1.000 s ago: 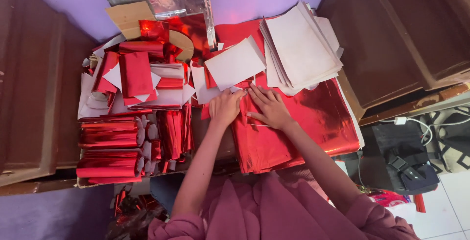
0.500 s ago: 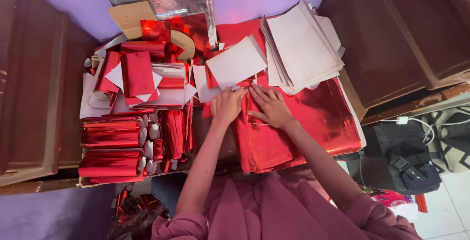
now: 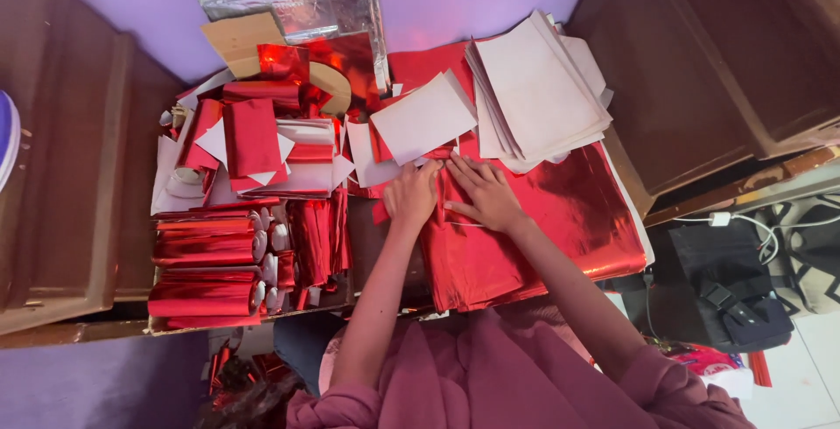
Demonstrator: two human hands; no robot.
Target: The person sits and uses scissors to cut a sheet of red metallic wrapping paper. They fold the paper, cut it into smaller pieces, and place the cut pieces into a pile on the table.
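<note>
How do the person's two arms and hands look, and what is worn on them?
Both forearms are bare up to near the elbow. The mauve-pink sleeves of a loose garment are pushed up and bunched in folds there. The left hand and the right hand are bare: no gloves show. No ring, watch or bracelet can be made out, and the fingers are too small to tell more.

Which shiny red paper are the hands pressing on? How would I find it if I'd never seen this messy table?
Start at the big fanned stack of white sheets at the table's far right. Just in front of it lies a wide pile of shiny red foil sheets, with the left hand and right hand flat on its left edge. Unlike the rolled red foil tubes on the left, it lies flat and unrolled.
</note>
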